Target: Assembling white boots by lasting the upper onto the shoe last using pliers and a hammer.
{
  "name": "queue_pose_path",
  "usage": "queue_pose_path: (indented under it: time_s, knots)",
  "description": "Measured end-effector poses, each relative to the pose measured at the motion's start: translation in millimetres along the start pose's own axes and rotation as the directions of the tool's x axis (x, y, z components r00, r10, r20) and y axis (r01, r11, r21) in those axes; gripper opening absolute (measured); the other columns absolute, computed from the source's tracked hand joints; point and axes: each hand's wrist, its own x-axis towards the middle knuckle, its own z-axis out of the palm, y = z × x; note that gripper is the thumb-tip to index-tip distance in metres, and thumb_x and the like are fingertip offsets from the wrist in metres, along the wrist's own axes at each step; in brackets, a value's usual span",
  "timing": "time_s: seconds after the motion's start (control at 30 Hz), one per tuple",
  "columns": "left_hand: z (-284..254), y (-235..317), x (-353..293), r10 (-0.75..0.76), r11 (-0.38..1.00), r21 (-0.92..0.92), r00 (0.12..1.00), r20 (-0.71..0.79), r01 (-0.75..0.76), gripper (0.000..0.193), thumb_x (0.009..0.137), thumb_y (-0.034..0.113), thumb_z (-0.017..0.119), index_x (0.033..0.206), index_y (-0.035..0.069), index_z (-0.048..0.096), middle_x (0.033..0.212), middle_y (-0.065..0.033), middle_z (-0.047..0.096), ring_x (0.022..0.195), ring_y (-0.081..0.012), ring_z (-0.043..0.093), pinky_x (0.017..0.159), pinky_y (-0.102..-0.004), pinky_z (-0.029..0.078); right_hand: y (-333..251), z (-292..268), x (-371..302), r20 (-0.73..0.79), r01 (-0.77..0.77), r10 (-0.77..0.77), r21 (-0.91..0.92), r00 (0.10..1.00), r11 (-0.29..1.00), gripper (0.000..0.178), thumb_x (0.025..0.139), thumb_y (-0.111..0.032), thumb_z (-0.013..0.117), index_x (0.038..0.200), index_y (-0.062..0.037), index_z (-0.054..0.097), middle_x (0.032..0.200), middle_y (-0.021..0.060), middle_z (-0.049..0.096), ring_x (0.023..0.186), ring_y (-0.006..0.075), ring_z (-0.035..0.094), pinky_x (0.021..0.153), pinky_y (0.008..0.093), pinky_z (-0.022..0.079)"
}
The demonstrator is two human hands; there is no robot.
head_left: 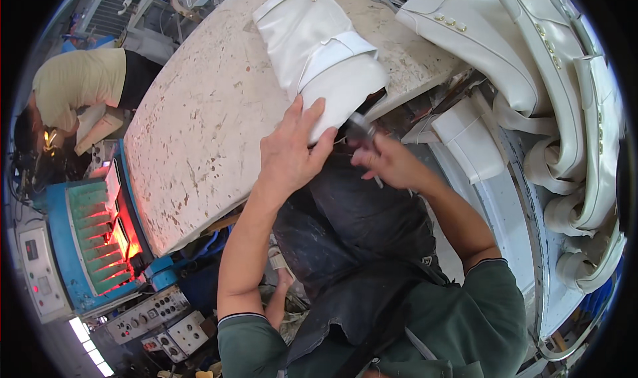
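Observation:
A shiny white boot [319, 52] lies across the front edge of the worn worktable, its near end reaching out over my lap. My left hand [292, 145] grips that near end, fingers on top and thumb along the side. Just right of it, my right hand [392, 162] is closed around a metal hand tool [359, 128]. The tool's grey head is close to a dark gap at the boot's edge. Motion blurs it, so I cannot tell whether it is a hammer or pincers.
Several white boots [565, 79] with gold buttons hang over a rack at the right, beside a loose white piece [468, 139]. At left, a blue heater [100, 238] glows red near the scuffed worktable [193, 132]. Another person [80, 79] bends over beyond it.

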Motion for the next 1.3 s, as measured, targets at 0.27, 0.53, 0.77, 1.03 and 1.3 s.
queue_pose_path:
  time_s: [0.27,0.53,0.77,1.03,1.3]
  knots:
    - [-16.2,10.9,13.2,-0.046,0.995,0.098,0.992,0.115,0.035,0.053,0.087,0.035,0.060,0.136,0.021,0.048,0.124,-0.0297,0.051,0.090,-0.0412,0.065,0.069,-0.0456,0.054,-5.8,-13.3,8.8,-0.102,-0.035,0.009,-0.257,0.995,0.966,0.034,0.094,-0.029,0.058,0.109,0.0002,0.047,0.069,0.0159,0.061,0.064,0.0275,0.063,0.055,0.0397,0.052]
    - [-8.7,17.9,34.4,-0.239,0.970,0.090,0.953,0.185,0.226,0.047,0.088,0.041,0.059,0.124,0.012,0.052,0.119,-0.0281,0.055,0.093,-0.0436,0.062,0.077,-0.0474,0.051,-20.5,-8.3,1.8,-0.108,-0.219,0.220,0.020,0.969,0.975,0.039,0.097,-0.033,0.053,0.118,-0.0015,0.045,0.070,0.0070,0.061,0.052,0.0167,0.056,0.044,0.0344,0.049]
    - [-26.5,-22.4,37.4,-0.190,0.922,-0.290,0.953,0.236,0.255,0.046,0.089,0.040,0.059,0.120,0.007,0.050,0.108,-0.0239,0.061,0.099,-0.0407,0.060,0.083,-0.0438,0.048,-69.1,1.7,6.5,-0.488,0.297,-0.235,0.052,0.841,0.953,0.031,0.101,-0.035,0.044,0.111,-0.0071,0.053,0.068,0.0047,0.059,0.051,0.0161,0.055,0.047,0.0341,0.047]
    - [-27.1,-27.8,41.5,-0.236,0.909,-0.295,0.948,0.214,0.293,0.047,0.087,0.041,0.061,0.120,0.008,0.052,0.109,-0.0220,0.062,0.100,-0.0401,0.060,0.082,-0.0441,0.049,-75.0,10.8,32.5,-0.296,0.166,-0.244,-0.264,0.924,0.950,0.027,0.101,-0.027,0.042,0.093,-0.0025,0.050,0.072,0.0262,0.058,0.074,0.0502,0.056,0.060,0.0501,0.045]
    - [-37.7,-42.5,31.9,-0.210,0.840,-0.469,0.961,0.181,0.272,0.050,0.085,0.043,0.063,0.122,0.009,0.056,0.114,-0.0220,0.060,0.104,-0.0392,0.059,0.086,-0.0433,0.049,-59.8,27.4,56.9,-0.249,0.072,-0.223,-0.502,0.942,0.862,0.031,0.100,-0.030,0.038,0.105,-0.0021,0.052,0.082,0.0269,0.059,0.081,0.0479,0.057,0.067,0.0486,0.046]
